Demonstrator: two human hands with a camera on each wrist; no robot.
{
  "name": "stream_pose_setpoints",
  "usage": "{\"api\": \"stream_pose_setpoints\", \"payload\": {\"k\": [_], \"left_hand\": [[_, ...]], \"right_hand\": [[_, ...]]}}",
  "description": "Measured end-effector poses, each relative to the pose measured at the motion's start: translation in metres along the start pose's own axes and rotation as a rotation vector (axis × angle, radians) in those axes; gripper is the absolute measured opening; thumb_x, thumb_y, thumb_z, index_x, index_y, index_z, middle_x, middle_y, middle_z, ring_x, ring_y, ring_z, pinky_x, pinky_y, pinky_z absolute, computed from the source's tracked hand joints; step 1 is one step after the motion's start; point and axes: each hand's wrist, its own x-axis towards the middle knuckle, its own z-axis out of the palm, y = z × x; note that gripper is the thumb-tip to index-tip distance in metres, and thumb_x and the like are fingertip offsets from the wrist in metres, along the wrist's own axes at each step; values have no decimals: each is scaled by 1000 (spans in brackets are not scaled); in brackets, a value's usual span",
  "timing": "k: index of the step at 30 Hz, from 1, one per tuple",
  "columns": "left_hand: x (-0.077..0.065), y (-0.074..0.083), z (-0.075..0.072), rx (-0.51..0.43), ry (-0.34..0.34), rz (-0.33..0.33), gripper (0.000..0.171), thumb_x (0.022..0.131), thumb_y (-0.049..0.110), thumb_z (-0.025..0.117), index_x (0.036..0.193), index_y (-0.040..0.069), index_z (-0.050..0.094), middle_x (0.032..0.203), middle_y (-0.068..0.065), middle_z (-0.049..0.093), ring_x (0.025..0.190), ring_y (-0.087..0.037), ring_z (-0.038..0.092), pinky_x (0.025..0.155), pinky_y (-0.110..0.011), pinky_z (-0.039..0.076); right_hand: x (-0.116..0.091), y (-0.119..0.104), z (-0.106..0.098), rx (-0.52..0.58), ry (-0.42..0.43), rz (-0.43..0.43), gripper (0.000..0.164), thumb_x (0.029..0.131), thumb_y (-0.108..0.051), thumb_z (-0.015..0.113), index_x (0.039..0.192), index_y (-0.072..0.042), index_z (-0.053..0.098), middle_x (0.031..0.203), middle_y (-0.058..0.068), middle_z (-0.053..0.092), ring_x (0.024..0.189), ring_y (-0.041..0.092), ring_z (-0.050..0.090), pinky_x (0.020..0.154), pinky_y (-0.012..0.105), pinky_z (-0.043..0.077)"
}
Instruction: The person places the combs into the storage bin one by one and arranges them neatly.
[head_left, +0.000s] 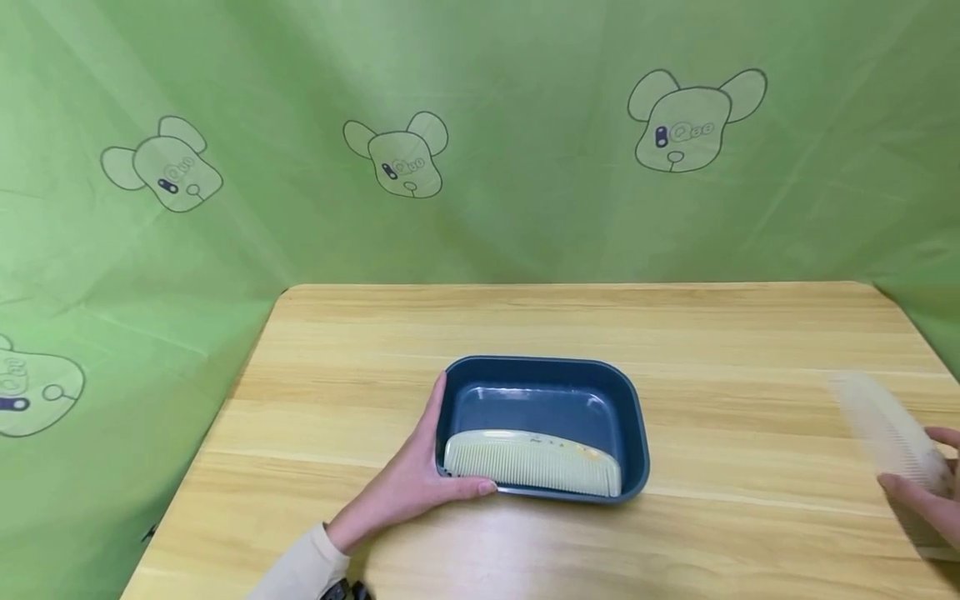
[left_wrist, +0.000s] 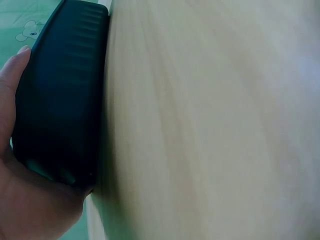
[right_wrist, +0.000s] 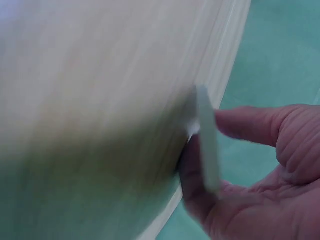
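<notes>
A dark blue rectangular tray [head_left: 525, 407] stands on the wooden table. Inside it, along the near wall, lies a pale cream comb [head_left: 532, 462] with its teeth toward me. My left hand [head_left: 411, 482] grips the tray's left near corner, thumb along the near rim. The left wrist view shows that hand [left_wrist: 35, 205] against the tray's dark outer wall [left_wrist: 62, 100]. Far to the right, my right hand [head_left: 933, 504] pinches a second pale comb [head_left: 892, 429], blurred and partly cut off by the frame. In the right wrist view this comb [right_wrist: 208, 142] appears edge-on between thumb and fingers.
The light wooden table [head_left: 360, 333] reaches back to a green cloth backdrop [head_left: 510, 225] printed with bear heads. More green cloth hangs at the left and right sides. The table's right edge passes close to the right hand.
</notes>
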Motion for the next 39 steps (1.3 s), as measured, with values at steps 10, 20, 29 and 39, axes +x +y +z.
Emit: {"api": "stream_pose_setpoints", "payload": {"k": [10, 20, 29, 39], "left_hand": [[-2, -1, 1, -1, -1, -13, 145, 80, 39, 101, 171, 48, -12, 180, 13, 1, 164, -17, 8, 129, -60, 14], [0, 0, 1, 5, 5, -3, 146, 80, 38, 101, 173, 45, -11, 181, 9, 2, 164, -21, 8, 128, -62, 15], [0, -2, 2, -1, -8, -1, 145, 80, 37, 101, 172, 47, -11, 181, 11, 5, 164, -18, 11, 129, -58, 16], [1, -1, 0, 8, -5, 11, 145, 81, 36, 101, 172, 46, -11, 181, 10, 3, 164, -20, 10, 129, -60, 15]], "right_hand": [[4, -5, 4, 4, -57, -121, 70, 103, 13, 54, 145, -40, 35, 83, 17, 59, 78, -21, 40, 54, 9, 39], [4, -13, 3, 249, -117, -121, 72, 107, 10, 59, 134, -54, 39, 88, -34, 60, 70, -12, 59, 49, 13, 49], [0, -35, 9, 441, -100, -148, 74, 100, 22, 54, 137, -43, 54, 93, -24, 71, 73, -9, 67, 53, 11, 52], [4, -70, 15, 647, -98, -174, 68, 100, 24, 57, 144, -27, 65, 98, -12, 77, 75, -2, 72, 56, 13, 55]]}}
